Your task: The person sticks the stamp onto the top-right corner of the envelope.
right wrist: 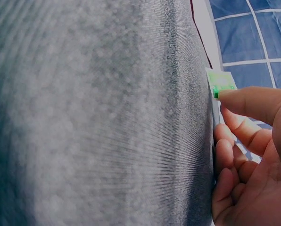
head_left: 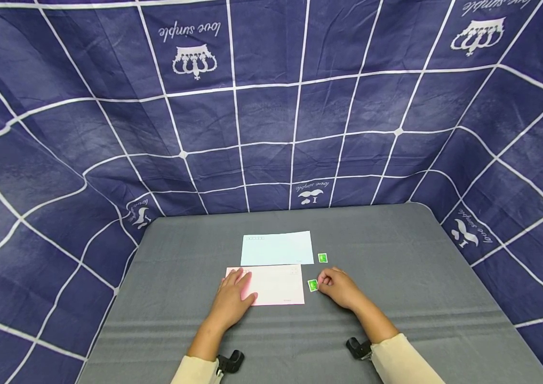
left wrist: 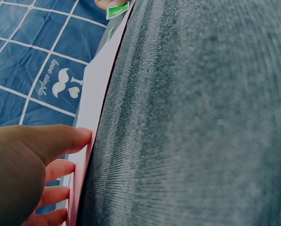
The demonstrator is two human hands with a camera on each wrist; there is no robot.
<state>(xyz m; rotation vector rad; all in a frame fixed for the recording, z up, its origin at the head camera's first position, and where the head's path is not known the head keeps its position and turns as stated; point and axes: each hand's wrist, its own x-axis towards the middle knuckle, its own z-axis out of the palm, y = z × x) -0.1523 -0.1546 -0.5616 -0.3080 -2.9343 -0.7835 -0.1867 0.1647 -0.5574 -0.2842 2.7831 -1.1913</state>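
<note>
A pink envelope (head_left: 273,285) lies flat on the grey table. My left hand (head_left: 231,300) rests on its left end with spread fingers, the thumb (left wrist: 74,140) at the near edge. Just right of the envelope, my right hand (head_left: 340,287) pinches a small green stamp (head_left: 312,285) with a white border between thumb and index finger. In the right wrist view the stamp (right wrist: 220,82) is tilted up, its corner under the thumb tip, the other fingers curled below. Behind the pink envelope lies a pale blue envelope (head_left: 277,248), with a second green stamp (head_left: 322,258) to its right.
The grey cloth-covered table (head_left: 180,256) has a few creases along its front. Dark blue curtains (head_left: 271,117) with white grid lines hang behind it and on both sides. Black wrist cameras (head_left: 231,361) are strapped at both wrists.
</note>
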